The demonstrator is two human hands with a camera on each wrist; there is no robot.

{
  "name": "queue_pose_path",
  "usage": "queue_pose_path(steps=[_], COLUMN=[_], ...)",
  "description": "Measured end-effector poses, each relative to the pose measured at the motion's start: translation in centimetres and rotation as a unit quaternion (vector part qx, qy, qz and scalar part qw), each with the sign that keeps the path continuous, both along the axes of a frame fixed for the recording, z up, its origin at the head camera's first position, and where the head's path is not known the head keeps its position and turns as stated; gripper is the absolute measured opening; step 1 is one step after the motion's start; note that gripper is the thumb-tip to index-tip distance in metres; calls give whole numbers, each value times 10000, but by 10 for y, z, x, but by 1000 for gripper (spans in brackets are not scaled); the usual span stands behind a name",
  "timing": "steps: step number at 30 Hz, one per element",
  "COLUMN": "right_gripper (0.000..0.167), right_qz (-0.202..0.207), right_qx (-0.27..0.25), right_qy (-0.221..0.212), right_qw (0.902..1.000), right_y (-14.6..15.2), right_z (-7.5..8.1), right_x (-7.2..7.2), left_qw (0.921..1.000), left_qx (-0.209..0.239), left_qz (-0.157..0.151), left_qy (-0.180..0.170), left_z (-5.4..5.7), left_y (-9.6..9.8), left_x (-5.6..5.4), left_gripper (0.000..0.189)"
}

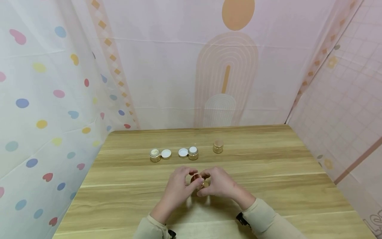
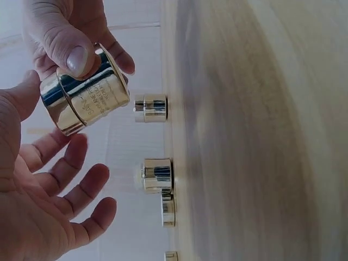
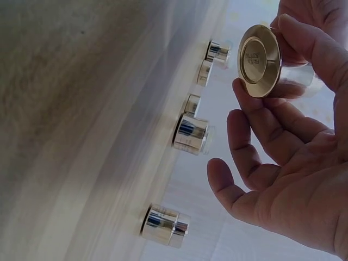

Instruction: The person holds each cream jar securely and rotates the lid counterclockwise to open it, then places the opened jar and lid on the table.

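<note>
A gold cosmetic jar [image 2: 100, 98] with its lid [image 2: 61, 106] on is held tilted between both hands, over the front middle of the table. My left hand [image 1: 179, 184] pinches the lid end between thumb and forefinger; the other fingers are spread below. My right hand [image 1: 220, 183] grips the lettered body, its thumb lying along the side in the left wrist view. Facing the right wrist camera is the jar's round base [image 3: 258, 61], stamped with small print.
Beyond the hands stand an open cream jar [image 1: 155, 155] and its upturned lid [image 1: 166, 154]. To their right are another upturned lid [image 1: 183, 152] and open jar [image 1: 193, 153]. A closed gold jar [image 1: 218, 146] stands farther right on the wooden table [image 1: 253, 166]. Printed curtains surround it.
</note>
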State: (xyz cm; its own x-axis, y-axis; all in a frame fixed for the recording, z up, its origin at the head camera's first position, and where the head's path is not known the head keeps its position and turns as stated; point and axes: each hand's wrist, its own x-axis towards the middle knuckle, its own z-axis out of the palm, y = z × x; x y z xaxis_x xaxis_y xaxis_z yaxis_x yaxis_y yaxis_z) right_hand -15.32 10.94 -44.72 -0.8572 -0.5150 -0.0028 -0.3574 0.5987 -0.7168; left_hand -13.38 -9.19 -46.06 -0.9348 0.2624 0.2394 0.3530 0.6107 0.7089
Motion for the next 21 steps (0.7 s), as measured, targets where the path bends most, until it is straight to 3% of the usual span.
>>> queue_pose_path(steps=[4, 9, 16, 21], right_gripper=[39, 42, 46, 40], right_qz=[-69, -95, -45, 29], right_qx=[-31, 29, 137, 214], right_qy=[5, -16, -22, 96], right_qw=[10000, 9999, 9999, 9997], right_y=[2, 4, 3, 2], right_z=[1, 3, 3, 4], right_x=[-1, -1, -2, -3], left_qw=[9988, 9936, 9937, 9932], left_qx=[-267, -704, -772, -925], left_qz=[-321, -733, -607, -375], left_qy=[255, 496, 538, 607], left_z=[3, 9, 10, 8], left_y=[-5, -8, -8, -8], left_x=[1, 2, 3, 2], left_gripper=[55, 46, 44, 50])
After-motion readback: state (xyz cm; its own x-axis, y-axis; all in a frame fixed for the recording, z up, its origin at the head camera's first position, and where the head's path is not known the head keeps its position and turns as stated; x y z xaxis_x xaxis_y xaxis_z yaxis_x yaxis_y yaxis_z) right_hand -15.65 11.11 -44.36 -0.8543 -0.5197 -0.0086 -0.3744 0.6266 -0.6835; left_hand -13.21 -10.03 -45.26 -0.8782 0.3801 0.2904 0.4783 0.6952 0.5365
